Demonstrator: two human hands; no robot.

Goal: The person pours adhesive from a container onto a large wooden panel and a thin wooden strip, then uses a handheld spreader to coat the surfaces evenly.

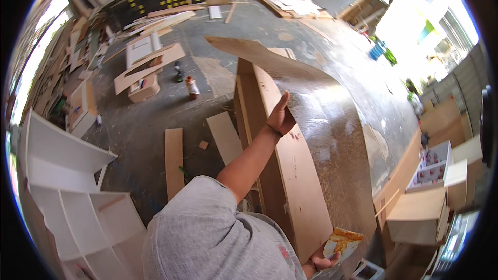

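A large, bendy brown laminate sheet [337, 145] with a glossy face curves along the right side of a long wooden box or cabinet carcass [306, 192]. My left hand [280, 117] is closed on the sheet's near edge, thumb up, its other fingers hidden behind it. Low in the view, my right hand [324, 262] pinches a flat, pale spreader-like piece [343, 242] smeared with orange-brown glue. That hand is close to the lower end of the carcass's pale top panel. A few dark stains mark this panel near my left hand.
White shelving [88, 212] stands at left. On the floor lie loose boards [174, 161], a brown-and-white bottle [192, 88] and a small box [143, 88]. Wood offcuts [140, 49] are piled farther back. Wooden drawer boxes [417, 212] stand at right.
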